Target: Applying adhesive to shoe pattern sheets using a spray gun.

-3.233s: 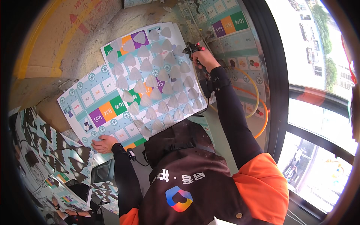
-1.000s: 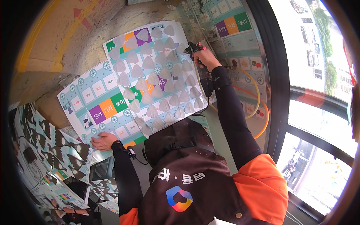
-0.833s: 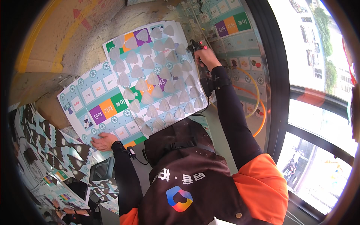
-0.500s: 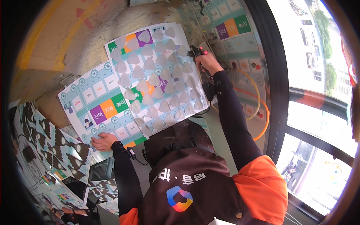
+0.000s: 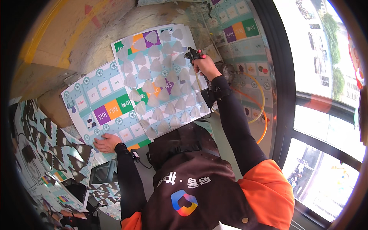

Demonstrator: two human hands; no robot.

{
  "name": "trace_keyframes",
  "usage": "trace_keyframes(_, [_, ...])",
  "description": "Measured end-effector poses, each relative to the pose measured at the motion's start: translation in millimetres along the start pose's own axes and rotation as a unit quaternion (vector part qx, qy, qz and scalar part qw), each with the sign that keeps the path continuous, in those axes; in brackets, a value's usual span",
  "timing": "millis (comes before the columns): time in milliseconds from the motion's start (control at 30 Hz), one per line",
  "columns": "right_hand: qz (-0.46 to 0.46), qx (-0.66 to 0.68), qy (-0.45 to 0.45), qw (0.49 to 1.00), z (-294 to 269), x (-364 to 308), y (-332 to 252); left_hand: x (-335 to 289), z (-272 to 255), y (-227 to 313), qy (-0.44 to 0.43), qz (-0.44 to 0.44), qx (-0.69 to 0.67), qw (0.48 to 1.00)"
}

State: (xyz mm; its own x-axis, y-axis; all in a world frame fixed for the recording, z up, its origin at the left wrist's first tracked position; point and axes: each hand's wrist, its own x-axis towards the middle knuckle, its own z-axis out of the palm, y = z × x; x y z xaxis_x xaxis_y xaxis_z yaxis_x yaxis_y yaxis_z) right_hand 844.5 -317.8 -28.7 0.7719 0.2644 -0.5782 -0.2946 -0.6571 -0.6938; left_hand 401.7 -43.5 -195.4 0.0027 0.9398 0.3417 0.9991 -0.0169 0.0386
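My right hand is wrapped round a black spray gun with red knobs, over the right edge of a printed sheet. Rows of grey, rounded-triangular pieces lie across that sheet. Another printed sheet sticks out on its left, with coloured blocks and pale blue bands. On the lower left corner of this sheet rests my left hand, fingers stretched out and apart. Its fingertips touch the paper and hold nothing that I can see.
Yellow and orange hoses loop down at the right, beside a printed wall panel. Stained brown board lies beyond the sheets. More printed sheets with dark shapes are piled at lower left. A window fills the right side.
My right hand has moved the spray gun slightly left, in over the sheet's right edge. My left hand stays on the lower left corner. The whole view has shifted a little.
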Motion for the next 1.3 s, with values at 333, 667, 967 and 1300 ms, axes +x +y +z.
trace_keyframes(333, [0.010, 0.054, -0.049, 0.997, 2, -7, 0, 0, 3, 0, 0.006, 0.000, -0.010, 1.000])
trace_keyframes(667, [-0.013, 0.006, -0.017, 1.000, -1, 0, 7, 0, -4, 3, 0.010, 0.015, 0.006, 1.000])
trace_keyframes(967, [-0.001, 0.015, -0.029, 0.999, 0, -6, -3, 1, -4, 3, 0.002, 0.005, 0.001, 1.000])
trace_keyframes(1300, [-0.005, 0.007, -0.002, 1.000, 2, -1, -2, 1, -5, 3, 0.000, 0.013, 0.014, 1.000])
